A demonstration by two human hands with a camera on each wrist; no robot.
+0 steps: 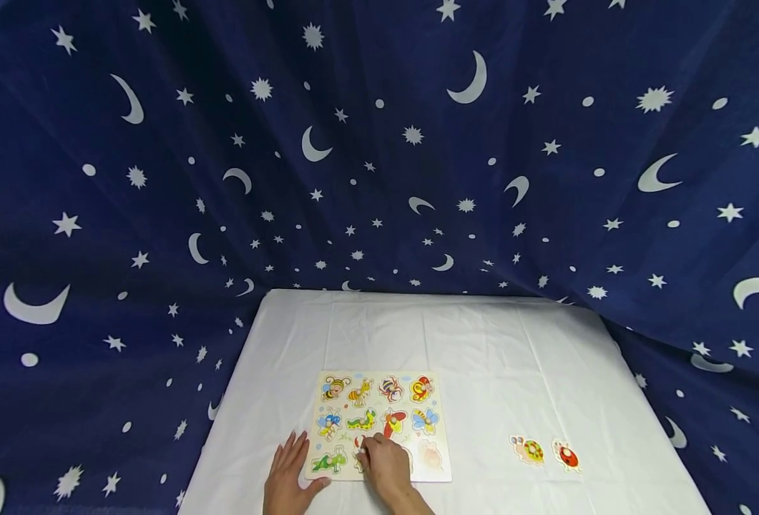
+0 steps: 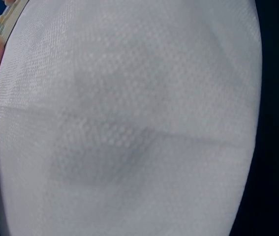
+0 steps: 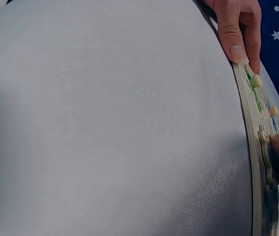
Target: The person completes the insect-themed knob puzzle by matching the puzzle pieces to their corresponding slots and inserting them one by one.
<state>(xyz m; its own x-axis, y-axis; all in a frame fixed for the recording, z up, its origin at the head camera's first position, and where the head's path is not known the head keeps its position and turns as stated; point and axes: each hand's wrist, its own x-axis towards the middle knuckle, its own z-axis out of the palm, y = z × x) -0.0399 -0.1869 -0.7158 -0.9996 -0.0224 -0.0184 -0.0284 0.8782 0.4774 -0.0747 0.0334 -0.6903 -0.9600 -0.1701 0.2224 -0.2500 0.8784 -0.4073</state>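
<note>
A wooden peg puzzle board [image 1: 445,473] with insect pictures lies on the table. My left hand [image 1: 287,473] rests flat beside its lower left corner, fingers spread, with the thumb on the board's edge. My right hand [image 1: 388,466] is over the bottom row, pinching a puzzle piece [image 3: 264,155] by thumb and finger. That piece lies at the second place from the left, mostly hidden by the hand in the head view. Beside it on the left sits a green grasshopper-like piece [image 1: 330,461]. A pale ladybug-shaped recess [image 1: 431,455] shows at the bottom right.
A snail piece [image 1: 529,450] and a red ladybug piece [image 1: 567,456] lie loose on the white tablecloth [image 1: 482,343], right of the board. Several other insect pieces fill the upper two rows. A dark blue curtain [image 1: 379,179] with moons and stars hangs around the table.
</note>
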